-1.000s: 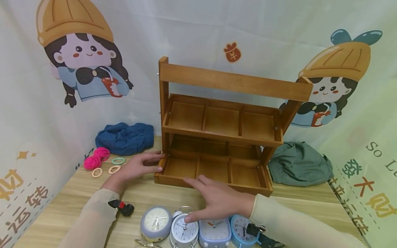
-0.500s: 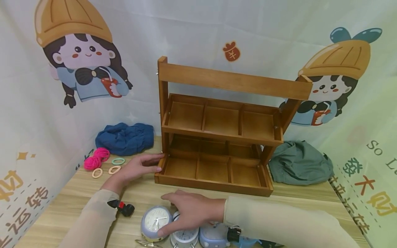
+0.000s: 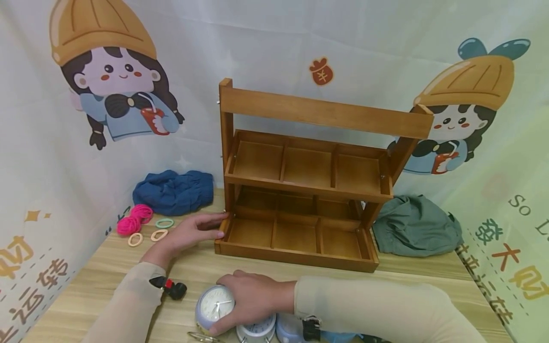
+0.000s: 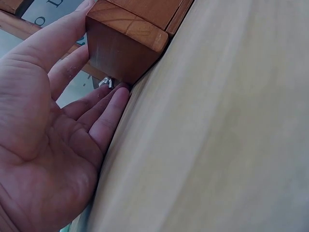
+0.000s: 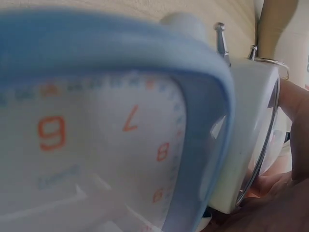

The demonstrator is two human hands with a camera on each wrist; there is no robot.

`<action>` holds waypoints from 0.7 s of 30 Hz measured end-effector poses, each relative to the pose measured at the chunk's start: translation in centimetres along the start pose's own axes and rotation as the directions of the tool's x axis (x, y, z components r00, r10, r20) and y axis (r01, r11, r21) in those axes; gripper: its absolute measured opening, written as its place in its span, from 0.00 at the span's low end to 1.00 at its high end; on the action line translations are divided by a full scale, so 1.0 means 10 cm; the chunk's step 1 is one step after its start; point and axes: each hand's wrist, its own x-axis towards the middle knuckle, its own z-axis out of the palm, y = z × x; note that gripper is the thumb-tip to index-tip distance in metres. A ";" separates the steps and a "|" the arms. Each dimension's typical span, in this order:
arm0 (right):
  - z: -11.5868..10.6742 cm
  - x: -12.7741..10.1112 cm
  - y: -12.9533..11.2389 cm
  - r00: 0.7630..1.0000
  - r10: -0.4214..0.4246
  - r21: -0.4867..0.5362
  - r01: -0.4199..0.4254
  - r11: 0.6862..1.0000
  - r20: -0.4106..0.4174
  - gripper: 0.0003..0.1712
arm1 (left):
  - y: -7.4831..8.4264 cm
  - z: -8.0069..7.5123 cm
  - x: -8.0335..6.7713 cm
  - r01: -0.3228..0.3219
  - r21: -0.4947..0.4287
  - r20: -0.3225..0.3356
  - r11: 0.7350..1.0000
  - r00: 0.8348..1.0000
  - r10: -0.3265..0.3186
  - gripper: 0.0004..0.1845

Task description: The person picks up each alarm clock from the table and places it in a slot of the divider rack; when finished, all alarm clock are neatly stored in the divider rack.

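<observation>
My right hand (image 3: 253,299) grips a round lavender alarm clock (image 3: 208,307), thumb at its lower edge and fingers over its far side. Beneath that hand and forearm, a white twin-bell alarm clock (image 3: 257,331), a lavender square clock (image 3: 286,329) and a light blue clock (image 3: 339,337) stand in a row, partly covered. In the right wrist view the square clock (image 5: 96,159) fills the left, with the white clock (image 5: 246,121) beyond it. My left hand (image 3: 188,234) touches the left end of a two-tier wooden shelf (image 3: 296,258), its fingers extended along the side (image 4: 111,53).
A blue cloth bundle (image 3: 173,193), pink yarn (image 3: 133,220) and several small rings (image 3: 159,235) lie left of the shelf. A grey-green cloth bundle (image 3: 416,226) sits at its right. A metal pen (image 3: 203,337) lies near the front edge. A printed curtain (image 3: 274,47) hangs behind.
My right hand has moved left and toward the front, from over the white clock to the round lavender clock, and has taken hold of it. My left hand has stayed at the shelf.
</observation>
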 end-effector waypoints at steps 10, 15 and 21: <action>0.02 0.02 0.01 0.995 -0.064 -0.048 0.061 0.997 -0.071 0.46 | 0.00 0.00 0.00 0.004 -0.003 0.007 1.000 1.000 -0.004 0.35; -0.05 0.00 0.01 0.989 -0.079 -0.053 0.073 0.996 -0.123 0.50 | 0.01 0.00 -0.01 0.004 -0.003 0.009 1.000 1.000 -0.004 0.35; -0.22 0.02 0.08 0.977 -0.063 -0.040 0.056 0.998 -0.202 0.53 | 0.02 0.00 -0.01 0.007 -0.006 0.003 1.000 1.000 -0.007 0.35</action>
